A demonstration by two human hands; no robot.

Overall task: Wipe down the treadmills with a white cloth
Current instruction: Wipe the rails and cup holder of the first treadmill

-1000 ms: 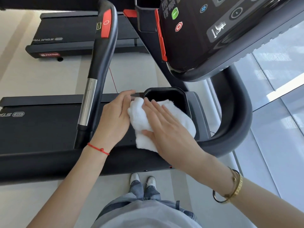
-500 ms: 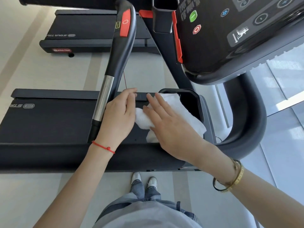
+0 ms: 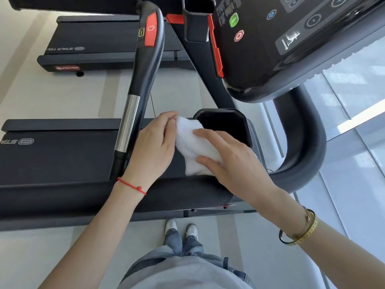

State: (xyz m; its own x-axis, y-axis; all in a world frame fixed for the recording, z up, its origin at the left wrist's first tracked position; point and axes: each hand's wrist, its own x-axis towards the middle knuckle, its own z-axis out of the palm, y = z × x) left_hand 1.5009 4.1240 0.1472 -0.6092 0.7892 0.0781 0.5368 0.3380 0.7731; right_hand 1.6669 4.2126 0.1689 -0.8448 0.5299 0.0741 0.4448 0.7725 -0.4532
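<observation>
The white cloth (image 3: 195, 147) lies on the treadmill (image 3: 62, 159) tray, beside the black cup hole (image 3: 225, 128). The right hand (image 3: 231, 161) presses it flat with straight fingers. The left hand (image 3: 154, 147) pinches its far corner. Much seems left: handles, screen, the other treadmill (image 3: 100, 46).
</observation>
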